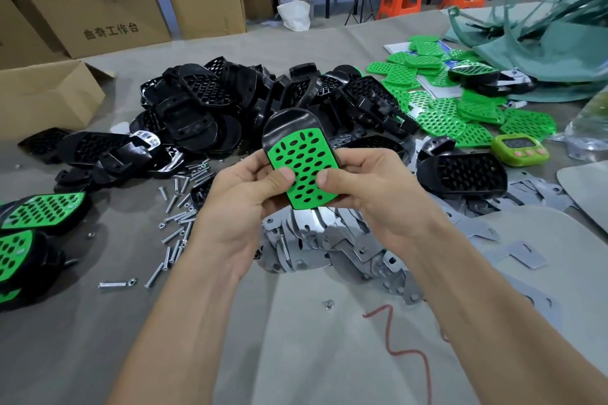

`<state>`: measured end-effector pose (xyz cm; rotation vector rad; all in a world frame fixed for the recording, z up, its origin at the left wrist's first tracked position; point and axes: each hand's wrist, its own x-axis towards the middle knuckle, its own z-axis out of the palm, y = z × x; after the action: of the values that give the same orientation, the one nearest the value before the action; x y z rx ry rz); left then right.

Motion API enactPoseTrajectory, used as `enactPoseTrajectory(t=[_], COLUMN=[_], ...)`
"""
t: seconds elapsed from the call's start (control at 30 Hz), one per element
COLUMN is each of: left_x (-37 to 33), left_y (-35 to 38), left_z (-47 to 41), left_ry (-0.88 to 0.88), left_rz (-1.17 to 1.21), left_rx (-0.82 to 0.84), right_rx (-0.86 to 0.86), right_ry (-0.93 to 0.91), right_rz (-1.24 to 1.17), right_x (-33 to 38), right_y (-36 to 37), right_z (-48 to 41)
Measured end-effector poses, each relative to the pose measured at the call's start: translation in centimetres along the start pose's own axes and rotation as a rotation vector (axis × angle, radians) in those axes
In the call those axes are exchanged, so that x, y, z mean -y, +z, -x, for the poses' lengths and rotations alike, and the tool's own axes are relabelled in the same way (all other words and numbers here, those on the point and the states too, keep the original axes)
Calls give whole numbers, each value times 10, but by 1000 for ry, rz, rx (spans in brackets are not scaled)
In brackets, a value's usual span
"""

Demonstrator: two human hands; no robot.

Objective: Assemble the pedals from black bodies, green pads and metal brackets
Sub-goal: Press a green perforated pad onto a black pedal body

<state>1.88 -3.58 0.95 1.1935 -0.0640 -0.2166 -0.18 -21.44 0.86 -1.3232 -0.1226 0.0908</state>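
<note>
I hold one pedal (pixel 296 128) upright above the table, a black body with a perforated green pad (pixel 304 171) set into its face. My left hand (pixel 243 194) grips its left edge, thumb pressing on the pad. My right hand (pixel 365 184) grips the right edge, its thumb also on the pad. A heap of black bodies (pixel 230 102) lies behind. Loose green pads (pixel 444 108) spread at the right. Metal brackets (pixel 329 240) are piled under my hands. Finished pedals (pixel 42 210) lie at the far left.
Screws and nuts (pixel 179 217) are scattered left of my hands. A green timer (pixel 519 149) sits at the right, with green bags (pixel 543 52) behind it. Cardboard boxes (pixel 98 10) stand at the back left. A red cord (pixel 401 352) lies on the grey cloth near me.
</note>
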Motion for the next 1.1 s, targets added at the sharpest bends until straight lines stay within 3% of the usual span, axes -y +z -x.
enactPoseTrajectory(t=[0.1, 0.2, 0.37, 0.63, 1.1], left_x=[1, 3, 2, 1, 3], left_y=[5, 8, 9, 7, 6], left_z=[1, 3, 5, 4, 6], left_ry=[4, -2, 9, 0, 0], left_rz=[51, 64, 35, 42, -94], left_rx=[-75, -109, -90, -28, -27], right_rx=[51, -13, -66, 8, -167], right_ry=[30, -4, -29, 74, 18], right_rz=[-67, -47, -42, -33, -42], right_x=[1, 0, -4, 1, -2], right_y=[-3, -4, -3, -7, 6], right_z=[-1, -1, -1, -2, 0])
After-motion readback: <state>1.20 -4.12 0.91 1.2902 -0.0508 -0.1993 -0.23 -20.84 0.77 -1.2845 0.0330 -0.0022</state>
